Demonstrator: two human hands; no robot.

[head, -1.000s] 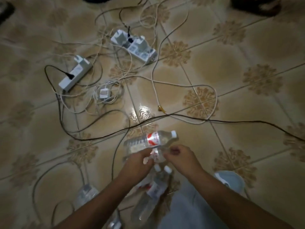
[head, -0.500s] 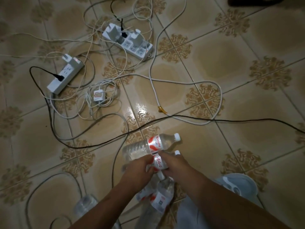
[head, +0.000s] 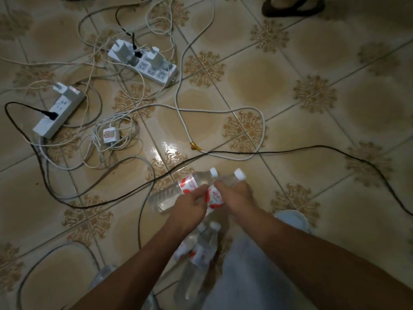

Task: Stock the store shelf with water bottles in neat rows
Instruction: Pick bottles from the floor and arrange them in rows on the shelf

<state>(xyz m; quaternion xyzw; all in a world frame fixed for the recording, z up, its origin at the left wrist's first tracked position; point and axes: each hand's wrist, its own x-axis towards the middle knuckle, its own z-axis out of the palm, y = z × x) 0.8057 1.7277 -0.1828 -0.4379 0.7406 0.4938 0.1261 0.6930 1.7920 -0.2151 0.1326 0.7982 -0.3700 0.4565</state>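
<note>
The left hand (head: 188, 208) holds one water bottle (head: 178, 190) and the right hand (head: 235, 195) holds a second bottle (head: 220, 193) low over the tiled floor (head: 290, 97), so the gathering step seems in hand, and next they must be carried to a shelf, which is not in view.

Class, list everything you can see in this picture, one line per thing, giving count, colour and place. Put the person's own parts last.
water bottles: at least four, clear with white caps and red-and-white labels; two held above the floor, two lying below between the arms
power strips: two, white; one at left, one upper middle
charger: one, white, amid coiled cables
cables: many, white and black, across the floor; long black one
floor: beige patterned tiles
sandal: one, dark, top right
left hand: grip on the left bottle
right hand: grip on the right bottle
</note>
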